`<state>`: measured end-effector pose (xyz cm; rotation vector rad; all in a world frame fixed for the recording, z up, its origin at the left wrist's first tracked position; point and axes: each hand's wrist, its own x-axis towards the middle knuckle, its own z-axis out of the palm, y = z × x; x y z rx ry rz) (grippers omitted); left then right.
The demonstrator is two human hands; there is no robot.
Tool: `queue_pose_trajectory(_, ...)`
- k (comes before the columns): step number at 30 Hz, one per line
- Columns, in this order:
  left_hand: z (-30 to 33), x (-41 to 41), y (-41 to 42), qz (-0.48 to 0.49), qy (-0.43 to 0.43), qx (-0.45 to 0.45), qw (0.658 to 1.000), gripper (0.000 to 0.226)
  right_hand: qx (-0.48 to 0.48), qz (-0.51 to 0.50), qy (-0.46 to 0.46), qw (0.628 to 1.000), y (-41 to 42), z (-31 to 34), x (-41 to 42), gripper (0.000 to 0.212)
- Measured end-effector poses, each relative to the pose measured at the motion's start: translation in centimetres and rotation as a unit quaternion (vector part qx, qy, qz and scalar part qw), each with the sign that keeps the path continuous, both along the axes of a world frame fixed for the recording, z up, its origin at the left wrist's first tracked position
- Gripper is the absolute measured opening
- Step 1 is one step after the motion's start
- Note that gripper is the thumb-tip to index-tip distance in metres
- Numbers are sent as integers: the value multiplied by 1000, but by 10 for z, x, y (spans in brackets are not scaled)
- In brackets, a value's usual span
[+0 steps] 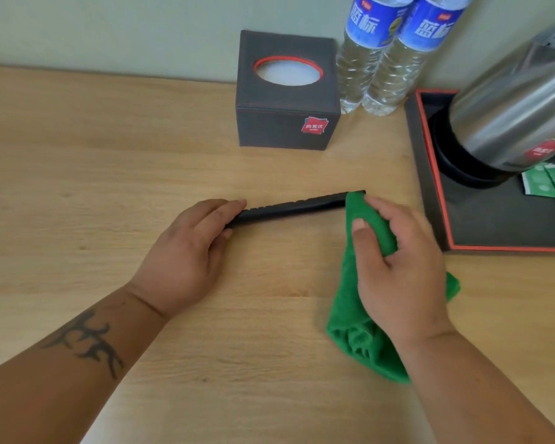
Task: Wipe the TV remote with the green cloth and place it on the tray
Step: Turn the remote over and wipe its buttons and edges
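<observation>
A: Where is the TV remote (297, 206) right now?

B: It sits just above the middle of the wooden table (109, 187), a long black bar running from about eight o'clock up toward two o'clock. I cannot tell whether it rests on the wood or is lifted slightly off it.

A: Who has hold of it?

B: Both hands. The left hand (186, 254) grips the eight o'clock end, fingers curled over the far edge and thumb tucked under the near edge. The right hand (398, 267) holds the green cloth (356, 331), with the thumb pressing the fabric from the near side and the other fingers wrapped round it. The top of the cloth folds over the two o'clock end of the remote, and the rest hangs down toward six o'clock beneath the wrist.

A: And the tray (481, 219)?

B: At three o'clock from the remote, near it but apart, dark with an orange-red rim. A steel kettle (510, 120) stands on it on a black base, with green sachets (548, 184) beside that base.

A: Anything else on the table?

B: A dark tissue box (285, 123) with a red-ringed opening at twelve o'clock, and two water bottles (382, 59) just to its right, against the wall.
</observation>
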<state>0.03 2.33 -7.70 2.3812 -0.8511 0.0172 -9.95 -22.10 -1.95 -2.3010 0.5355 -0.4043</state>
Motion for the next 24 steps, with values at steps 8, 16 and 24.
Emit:
queue_pose_trajectory(8,-1,0,-1,-2,-23,9,1000,43,-31,-6,62,998,31,1,30,43)
queue_pose_trajectory(16,-4,1,3,1,4,13,1000,52,-18,198,119,973,109,1,21,41)
queue_pose_trajectory(24,-2,1,1,-14,-39,10,999,39,205,-14,85,975,23,10,1,36)
